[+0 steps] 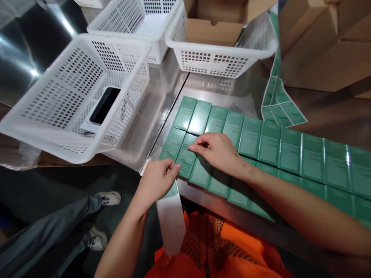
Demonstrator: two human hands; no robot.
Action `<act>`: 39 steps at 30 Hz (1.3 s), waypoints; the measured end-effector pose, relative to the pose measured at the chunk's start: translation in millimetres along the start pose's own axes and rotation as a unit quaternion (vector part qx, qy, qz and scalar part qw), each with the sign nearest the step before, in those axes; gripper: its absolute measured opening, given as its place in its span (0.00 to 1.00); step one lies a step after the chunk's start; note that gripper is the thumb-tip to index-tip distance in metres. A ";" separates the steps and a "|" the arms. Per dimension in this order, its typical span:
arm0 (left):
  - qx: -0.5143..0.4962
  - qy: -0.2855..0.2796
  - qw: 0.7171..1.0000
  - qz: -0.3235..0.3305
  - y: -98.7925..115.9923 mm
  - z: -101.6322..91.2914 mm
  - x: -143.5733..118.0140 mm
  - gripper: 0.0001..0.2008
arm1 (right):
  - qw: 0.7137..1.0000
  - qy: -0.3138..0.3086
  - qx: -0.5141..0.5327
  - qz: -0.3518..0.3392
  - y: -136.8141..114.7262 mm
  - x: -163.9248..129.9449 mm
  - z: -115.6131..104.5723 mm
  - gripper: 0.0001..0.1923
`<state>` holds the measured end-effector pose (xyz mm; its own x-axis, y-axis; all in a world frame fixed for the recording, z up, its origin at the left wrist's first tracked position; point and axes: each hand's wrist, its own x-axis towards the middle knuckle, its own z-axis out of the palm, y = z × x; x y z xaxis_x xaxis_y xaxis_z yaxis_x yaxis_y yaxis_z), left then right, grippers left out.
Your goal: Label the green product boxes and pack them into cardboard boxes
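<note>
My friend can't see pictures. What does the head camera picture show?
Two bare hands work on rows of green boxes on a shiny metal table: the left hand pinches a strip of label backing while the right hand presses on one box. White plastic baskets stand behind.

shiny steel table [171,88] (glare at upper left), dark floor [52,185], cardboard boxes [321,46] behind.

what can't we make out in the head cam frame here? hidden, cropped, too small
- Print on the flat green boxes laid in rows: too small and blurred, head view.
- Near row of boxes: partly covered by the right hand and forearm.
- What the left hand pinches: fingers hide it; only a white backing strip hangs below.
- Black slab in the white mesh basket: seen through the mesh, identity unclear.
- Green label sheet: top cut off behind another basket.
</note>
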<state>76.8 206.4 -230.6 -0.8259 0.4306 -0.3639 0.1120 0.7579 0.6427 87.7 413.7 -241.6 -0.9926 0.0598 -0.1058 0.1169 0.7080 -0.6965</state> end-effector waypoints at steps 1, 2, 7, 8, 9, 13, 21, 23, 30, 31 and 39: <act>0.005 -0.002 1.000 -0.001 0.9 -0.3 0.8 0.20 | 1.000 -0.001 -0.001 -0.001 -0.5 -0.1 0.4 0.10; 0.012 -0.004 1.000 -0.003 2.1 -0.7 1.7 0.20 | 1.000 -0.001 -0.002 -0.001 -1.1 -0.2 0.8 0.10; 0.096 -0.018 0.995 -0.007 6.6 -5.6 3.9 0.20 | 0.999 0.031 -0.009 0.012 -0.9 0.8 3.1 0.10; 0.116 -0.022 0.993 -0.008 6.3 -6.8 3.2 0.21 | 0.999 0.046 -0.005 0.018 -0.1 1.7 3.0 0.13; 0.134 -0.027 0.991 -0.008 5.4 -7.8 2.1 0.22 | 0.998 0.056 0.000 0.023 0.8 2.6 2.7 0.16; 0.154 -0.024 0.988 -0.018 0.3 -6.6 -4.3 0.24 | 0.999 0.047 0.018 0.014 2.2 5.2 1.1 0.17; 0.153 0.093 0.983 -0.048 6.9 -8.9 -20.6 0.24 | 0.998 0.053 0.039 0.015 -0.8 5.5 3.2 0.14; 0.138 0.191 0.970 -0.052 18.4 -19.9 -25.2 0.25 | 0.994 0.018 0.103 0.022 -2.8 4.1 -4.0 0.08; 0.013 0.515 0.857 -0.002 82.3 -45.2 -28.3 0.23 | 0.917 -0.050 0.385 -0.091 -36.0 -63.0 -18.8 0.26; -0.006 0.539 0.842 0.007 90.1 -44.7 -26.5 0.23 | 0.910 -0.040 0.402 -0.095 -38.6 -75.4 -14.7 0.33; -0.368 0.364 0.850 0.099 107.7 -36.6 -16.8 0.20 | 0.879 0.150 0.451 -0.036 -25.1 -105.7 -5.3 0.30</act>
<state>82.5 262.8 -130.6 -0.9840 -0.1069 0.1424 0.1345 0.0779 0.9878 189.5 393.3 -209.1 -0.9469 0.3161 0.0584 -0.1013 -0.1211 -0.9875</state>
